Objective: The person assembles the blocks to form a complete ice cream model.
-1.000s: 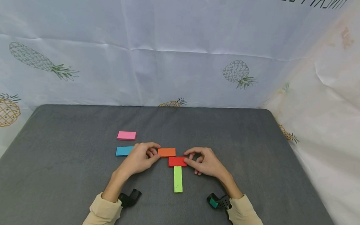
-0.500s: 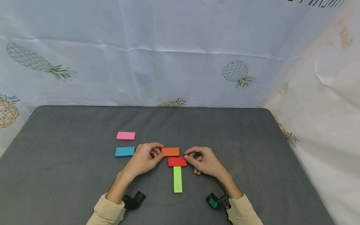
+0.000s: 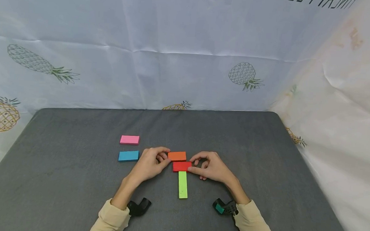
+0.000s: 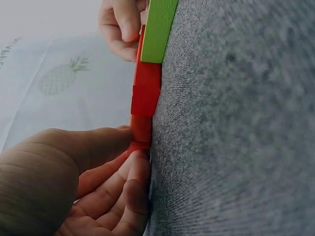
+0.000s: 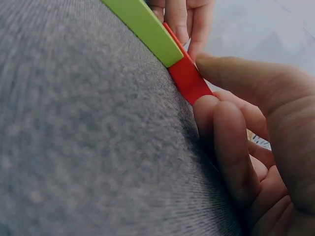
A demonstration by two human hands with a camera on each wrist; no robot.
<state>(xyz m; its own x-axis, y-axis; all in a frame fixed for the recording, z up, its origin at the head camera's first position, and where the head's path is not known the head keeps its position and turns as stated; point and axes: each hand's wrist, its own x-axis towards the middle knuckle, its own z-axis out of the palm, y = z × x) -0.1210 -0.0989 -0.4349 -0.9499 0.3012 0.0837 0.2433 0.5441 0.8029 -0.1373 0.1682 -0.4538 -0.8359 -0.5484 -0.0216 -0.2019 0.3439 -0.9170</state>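
Green block (image 3: 183, 185) points toward the near side of the bench (image 3: 235, 132), its far end meeting the red block (image 3: 180, 166). Right hand (image 3: 212, 166) has its grip pinched on red's right end, probably to steady it; left hand (image 3: 148, 162) pinches the orange block (image 3: 177, 156) just behind, I'd guess for alignment. Blue block (image 3: 128, 156), then pink block (image 3: 130, 140), lie left; decent sliding room before the far edge.

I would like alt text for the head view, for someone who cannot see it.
A person's left hand pinches an orange block and the right hand a slightly nearer red block, on a gray table. A green block runs from the red block toward the person; a pink block and a blue block lie to the left.
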